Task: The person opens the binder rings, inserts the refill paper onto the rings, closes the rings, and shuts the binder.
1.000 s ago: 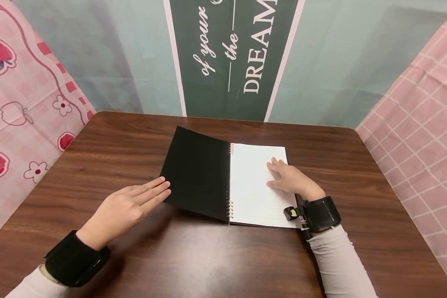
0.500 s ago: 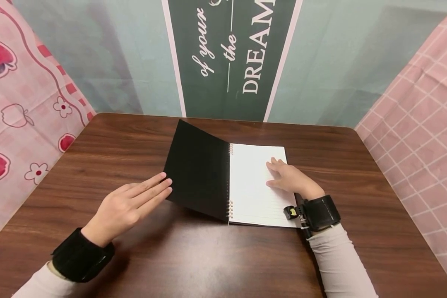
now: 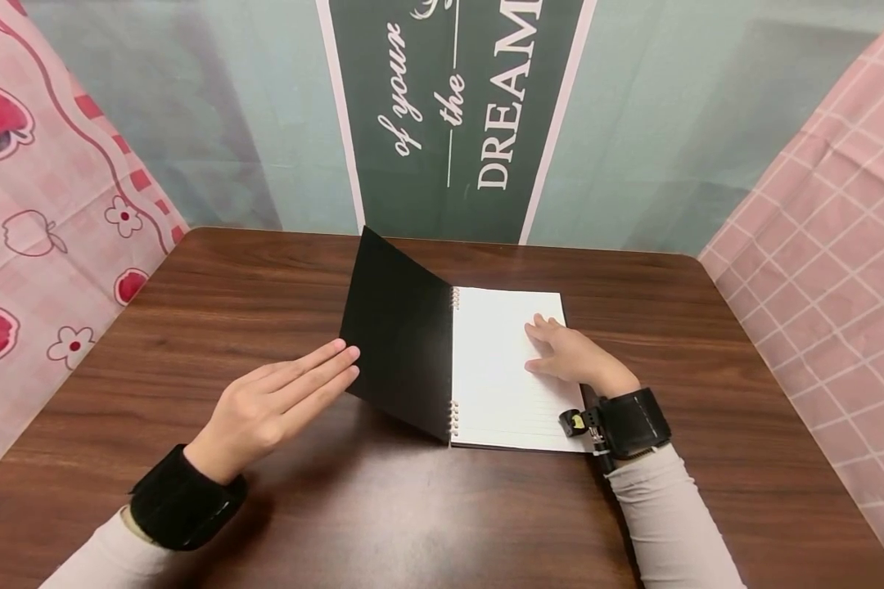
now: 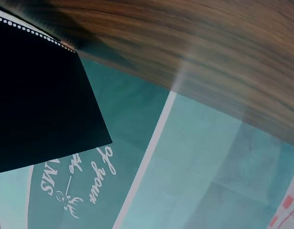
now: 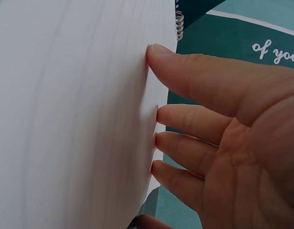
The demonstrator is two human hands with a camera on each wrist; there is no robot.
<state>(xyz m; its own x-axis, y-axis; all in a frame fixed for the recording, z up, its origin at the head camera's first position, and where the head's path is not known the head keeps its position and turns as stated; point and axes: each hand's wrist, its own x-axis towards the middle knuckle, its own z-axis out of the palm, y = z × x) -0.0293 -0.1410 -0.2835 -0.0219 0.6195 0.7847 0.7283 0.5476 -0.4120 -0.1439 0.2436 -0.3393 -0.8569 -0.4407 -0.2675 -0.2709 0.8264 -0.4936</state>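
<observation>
A spiral notebook lies open on the table, its black cover (image 3: 401, 343) tilted up at the left of the wire binding (image 3: 454, 419) and its white lined page (image 3: 489, 368) flat at the right. My left hand (image 3: 268, 409) has its fingers straight, fingertips at the cover's outer edge; its thumb is hidden in the head view. In the left wrist view the dark cover (image 4: 42, 105) stands out over the backdrop. My right hand (image 3: 575, 353) rests its spread fingertips on the page, and the right wrist view shows thumb (image 5: 199, 71) and fingertips touching the paper.
The brown wood-grain table (image 3: 412, 523) meets a teal backdrop (image 3: 265, 123) with a dark green lettered panel (image 3: 457, 164) at its far edge. A pink fruit-print cloth (image 3: 59, 245) hangs at the left, a pink checked cloth (image 3: 832, 286) at the right.
My left hand has moved to the right and slightly up, and the black cover has risen steeper toward the binding. The right hand stays on the page.
</observation>
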